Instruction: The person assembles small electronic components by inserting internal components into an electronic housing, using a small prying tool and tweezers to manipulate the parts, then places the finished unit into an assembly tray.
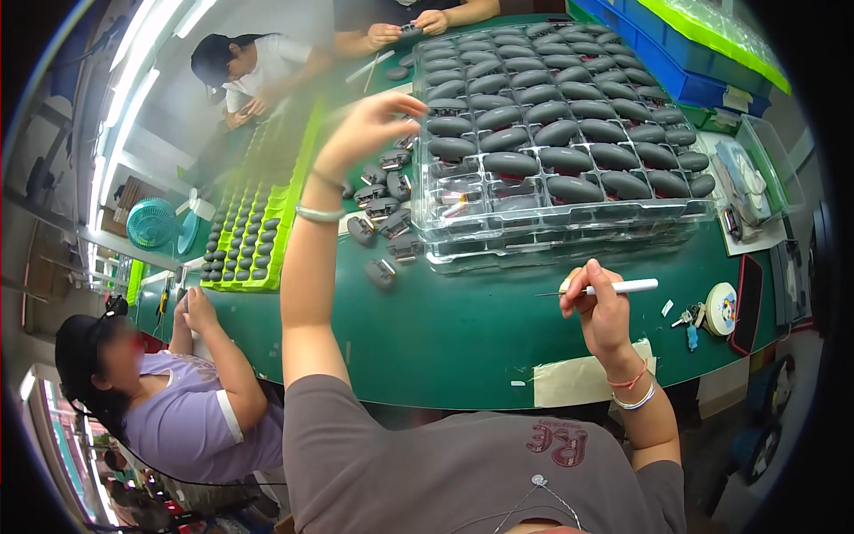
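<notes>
My left hand (378, 125) reaches out over the left edge of a clear plastic tray (480, 240), fingers stretched and slightly apart, with nothing visible in them. Dark grey oval plastic shells (574, 189) fill most of the tray's compartments; a few at its near left corner hold none. Below the left hand, several loose dark grey parts (382, 207) with exposed inner pieces lie on the green table (427, 329). In front of the tray, my right hand (598, 307) is closed around a white-handled tool (633, 286) with a thin metal shaft pointing left.
A bright green tray (285, 222) of small dark pieces stands on the left. Blue bins (685, 53) rise at the far right. Keys (692, 320), a round white item (721, 308) and a phone (747, 303) lie at right. Co-workers sit at the left and far sides.
</notes>
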A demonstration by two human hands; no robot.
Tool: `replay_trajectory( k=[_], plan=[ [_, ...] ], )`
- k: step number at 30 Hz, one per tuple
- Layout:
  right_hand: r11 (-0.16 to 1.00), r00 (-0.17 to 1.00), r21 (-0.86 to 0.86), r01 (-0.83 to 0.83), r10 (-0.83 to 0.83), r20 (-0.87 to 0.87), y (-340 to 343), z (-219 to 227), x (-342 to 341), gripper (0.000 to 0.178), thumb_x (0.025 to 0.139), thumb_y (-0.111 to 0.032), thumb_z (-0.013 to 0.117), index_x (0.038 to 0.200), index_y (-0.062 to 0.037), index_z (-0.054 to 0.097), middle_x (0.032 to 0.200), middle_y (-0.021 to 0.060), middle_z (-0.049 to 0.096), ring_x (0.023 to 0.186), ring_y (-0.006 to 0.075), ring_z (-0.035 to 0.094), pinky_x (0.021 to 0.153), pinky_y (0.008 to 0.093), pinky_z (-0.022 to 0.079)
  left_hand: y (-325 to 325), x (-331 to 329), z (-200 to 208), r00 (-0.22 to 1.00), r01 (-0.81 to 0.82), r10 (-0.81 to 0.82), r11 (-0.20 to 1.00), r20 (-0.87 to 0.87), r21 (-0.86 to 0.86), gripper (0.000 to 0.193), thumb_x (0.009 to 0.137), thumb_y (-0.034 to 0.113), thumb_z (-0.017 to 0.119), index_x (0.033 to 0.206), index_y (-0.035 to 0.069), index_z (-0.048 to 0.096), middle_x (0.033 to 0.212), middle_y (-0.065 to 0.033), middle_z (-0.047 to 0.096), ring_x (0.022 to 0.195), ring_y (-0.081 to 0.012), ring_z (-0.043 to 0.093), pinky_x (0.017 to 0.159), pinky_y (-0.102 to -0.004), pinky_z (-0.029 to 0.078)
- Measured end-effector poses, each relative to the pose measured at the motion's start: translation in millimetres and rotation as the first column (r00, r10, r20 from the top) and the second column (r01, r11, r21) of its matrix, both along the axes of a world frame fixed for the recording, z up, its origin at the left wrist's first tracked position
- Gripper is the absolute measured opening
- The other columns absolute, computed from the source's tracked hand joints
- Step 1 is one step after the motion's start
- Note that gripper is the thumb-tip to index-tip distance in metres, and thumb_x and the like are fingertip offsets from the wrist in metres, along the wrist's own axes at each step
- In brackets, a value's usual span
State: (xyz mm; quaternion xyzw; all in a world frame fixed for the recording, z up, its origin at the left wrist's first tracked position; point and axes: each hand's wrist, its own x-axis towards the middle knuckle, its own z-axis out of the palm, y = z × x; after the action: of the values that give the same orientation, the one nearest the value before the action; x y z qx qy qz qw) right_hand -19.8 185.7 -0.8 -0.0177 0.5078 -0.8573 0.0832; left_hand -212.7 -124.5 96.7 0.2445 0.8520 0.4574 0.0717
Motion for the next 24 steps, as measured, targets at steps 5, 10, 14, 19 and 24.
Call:
replay_trajectory(
  k=[5, 10, 14, 19, 24],
  plan=[
    [0.998, 0.998, 0.01, -0.055, 0.055, -0.037, -2, 3, -1, 0.045, 0.092, -0.029, 0.038, 0.062, 0.0008, 0.053, 0.063, 0.0094, 0.053, 0.057, 0.0139, 0.05, 0.049, 0.0236, 0.041, 34, 21, -11, 0.917, -0.076, -0.168, 0.817, -0.361, -0.572, 0.035, 0.069, 0.015, 0.067, 0.101, 0.007, 0.058, 0.096, -0.0107, 0.054, 0.096, -0.0258, 0.049, 0.087, -0.0328, 0.038],
    [0.999, 0.998, 0.01, -0.047, 0.048, -0.043, 0, 4, 0, 0.044, 0.092, -0.029, 0.039, 0.062, 0.0006, 0.054, 0.064, 0.009, 0.053, 0.057, 0.0136, 0.051, 0.05, 0.0232, 0.041, 32, 25, -13, 0.824, -0.078, -0.231, 0.858, -0.517, -0.507, 0.029, 0.073, 0.015, 0.066, 0.096, 0.002, 0.055, 0.092, -0.0111, 0.056, 0.091, -0.0226, 0.053, 0.081, -0.0318, 0.041],
    [0.999, 0.999, 0.007, -0.042, 0.042, -0.015, 0, 5, 3, 0.045, 0.092, -0.03, 0.039, 0.063, 0.0011, 0.054, 0.065, 0.0096, 0.053, 0.057, 0.014, 0.051, 0.05, 0.0236, 0.04, 43, 72, -2, 0.98, -0.09, 0.13, 0.965, -0.152, 0.247, 0.029, 0.083, 0.009, 0.057, 0.106, -0.004, 0.047, 0.101, -0.0096, 0.056, 0.088, -0.0138, 0.056, 0.078, -0.0254, 0.045],
    [0.997, 0.997, -0.08, -0.009, 0.002, -0.083, 5, 2, 1, 0.046, 0.092, -0.03, 0.036, 0.062, 0.0017, 0.052, 0.064, 0.0112, 0.052, 0.055, 0.0155, 0.049, 0.049, 0.0248, 0.04, 88, 169, -21, 0.908, -0.215, -0.06, 0.782, 0.415, 0.585, 0.035, 0.089, 0.015, 0.044, 0.12, -0.001, 0.041, 0.096, -0.01, 0.056, 0.074, -0.0135, 0.056, 0.059, -0.0237, 0.047],
    [0.987, 0.993, -0.159, 0.009, -0.028, -0.118, 4, 2, 1, 0.047, 0.092, -0.03, 0.034, 0.06, 0.0012, 0.049, 0.061, 0.0124, 0.05, 0.051, 0.0164, 0.047, 0.048, 0.0248, 0.039, 106, 200, -56, 0.869, -0.275, -0.031, 0.799, 0.494, 0.534, 0.046, 0.075, 0.005, 0.064, 0.118, 0.004, 0.047, 0.092, -0.0025, 0.054, 0.078, -0.007, 0.051, 0.07, -0.0209, 0.046]
  ],
)
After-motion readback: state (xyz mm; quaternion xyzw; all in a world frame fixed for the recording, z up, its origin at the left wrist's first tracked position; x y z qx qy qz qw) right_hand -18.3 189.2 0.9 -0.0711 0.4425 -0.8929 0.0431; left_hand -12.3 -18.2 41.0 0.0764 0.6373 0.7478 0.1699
